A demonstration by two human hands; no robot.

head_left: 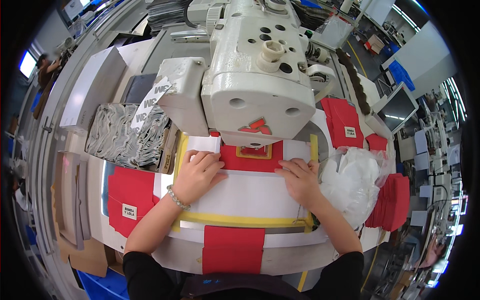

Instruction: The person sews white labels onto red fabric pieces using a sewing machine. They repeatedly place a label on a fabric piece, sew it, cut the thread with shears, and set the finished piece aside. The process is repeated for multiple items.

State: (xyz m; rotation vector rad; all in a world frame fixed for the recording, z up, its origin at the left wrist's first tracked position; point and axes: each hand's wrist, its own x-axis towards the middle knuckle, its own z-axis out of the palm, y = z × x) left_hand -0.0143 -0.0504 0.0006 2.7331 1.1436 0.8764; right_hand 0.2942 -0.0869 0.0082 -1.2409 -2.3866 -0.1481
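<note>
A red fabric piece [231,164] lies flat beneath the head of a large white sewing machine [257,100]. An orange-rimmed clamp frame [270,151] sits on it. At the fabric's left edge, my left hand [199,172] rests with bent, parted fingers and its thumb pointing right. My right hand [301,181] touches the right edge with fingertips, its fingers stretched leftward. Neither hand grasps anything that I can see. Under both hands is a white work plate [245,197] edged with yellow tape [240,219]. Another red piece [233,250] hangs over the front edge near my body.
Red pieces with a white label [134,192] lie at left, below a box of folded grey strips [117,135]. More labelled red pieces [342,120] lie at back right. A clear bag of white pieces [350,185] stands beside my right forearm, near a red stack [391,202].
</note>
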